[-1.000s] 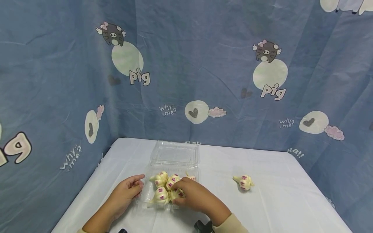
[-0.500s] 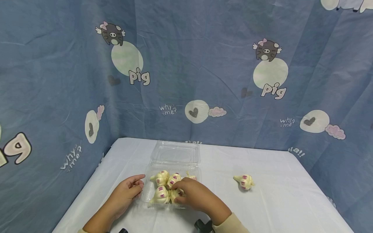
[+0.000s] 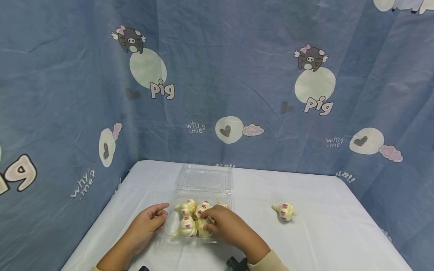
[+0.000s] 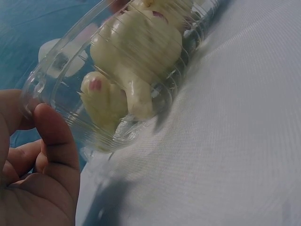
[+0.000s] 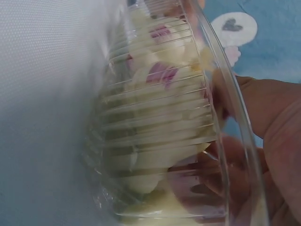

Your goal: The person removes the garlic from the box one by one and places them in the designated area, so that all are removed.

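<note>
A clear plastic clamshell box (image 3: 168,226) lies open on the table, holding several cream garlic bulbs with purple patches. My left hand (image 3: 146,226) is at the box's left side; in the left wrist view its thumb (image 4: 57,129) and forefinger pinch the rim. Inside the box my right hand (image 3: 228,227) reaches in from the right and grips the front-right garlic bulb (image 3: 203,229) between thumb and fingers. Beside that bulb sits another garlic bulb (image 3: 186,227), its stem pointing left. Part of the box's right side is hidden behind the right hand.
The box's lid (image 3: 204,180) is folded back, away from me. To the right, a single garlic bulb (image 3: 286,212) lies on the white-covered table (image 3: 325,233). A blue printed curtain (image 3: 203,75) hangs behind and at the left.
My right thumb has risen slightly, and the garlic bulb under it has turned a little, showing more of its plain side. The left hand stays in place.
</note>
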Demonstrator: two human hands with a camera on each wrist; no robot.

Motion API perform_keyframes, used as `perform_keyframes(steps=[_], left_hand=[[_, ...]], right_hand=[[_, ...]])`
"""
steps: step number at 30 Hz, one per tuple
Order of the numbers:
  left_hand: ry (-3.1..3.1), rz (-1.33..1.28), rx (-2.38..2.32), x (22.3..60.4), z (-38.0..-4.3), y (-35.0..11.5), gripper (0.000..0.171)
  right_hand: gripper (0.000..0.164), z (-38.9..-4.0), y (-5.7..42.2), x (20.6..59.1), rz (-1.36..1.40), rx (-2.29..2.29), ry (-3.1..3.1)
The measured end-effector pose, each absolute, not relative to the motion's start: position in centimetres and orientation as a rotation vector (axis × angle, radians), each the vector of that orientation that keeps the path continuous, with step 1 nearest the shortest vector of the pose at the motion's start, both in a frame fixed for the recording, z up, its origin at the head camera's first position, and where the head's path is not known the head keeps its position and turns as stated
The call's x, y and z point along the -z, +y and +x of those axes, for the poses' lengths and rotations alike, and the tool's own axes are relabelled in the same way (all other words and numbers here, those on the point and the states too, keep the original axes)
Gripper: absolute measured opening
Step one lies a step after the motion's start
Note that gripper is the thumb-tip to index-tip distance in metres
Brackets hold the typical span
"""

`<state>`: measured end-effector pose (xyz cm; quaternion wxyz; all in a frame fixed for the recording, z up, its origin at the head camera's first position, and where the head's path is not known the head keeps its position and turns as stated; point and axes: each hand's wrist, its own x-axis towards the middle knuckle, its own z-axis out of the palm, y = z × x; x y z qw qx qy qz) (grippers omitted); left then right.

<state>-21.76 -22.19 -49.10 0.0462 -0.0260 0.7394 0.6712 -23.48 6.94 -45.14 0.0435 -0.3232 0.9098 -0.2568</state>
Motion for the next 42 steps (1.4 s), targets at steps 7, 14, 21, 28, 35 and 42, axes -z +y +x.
perform_keyframes(steps=[7, 14, 21, 28, 35, 42], left_hand=[[2.265, -0.086, -2.042, 49.3, -22.0, -22.3, 0.054], [2.254, -0.085, -2.035, 49.4, -21.9, -22.4, 0.054], [2.243, -0.082, -2.044, 49.2, -21.9, -22.3, 0.055], [2.242, -0.091, -2.045, 49.2, -21.9, -22.3, 0.055], [2.238, -0.085, -2.040, 49.3, -21.9, -22.4, 0.055], [2.248, -0.081, -2.038, 49.3, -22.0, -22.4, 0.055]], right_hand=[[0.031, -23.6, 7.2, 45.2, -1.003, 0.841, 2.764], [0.032, -23.6, 7.5, 45.3, -1.035, 0.922, 2.750], [0.030, -23.7, 7.7, 45.2, -1.012, 1.012, 2.735], [0.033, -23.6, 8.0, 45.2, -0.979, 1.135, 2.710], [0.033, -23.8, 8.4, 45.3, -0.962, 1.285, 2.648], [0.034, -23.9, 8.9, 44.9, -0.893, 1.373, 2.655]])
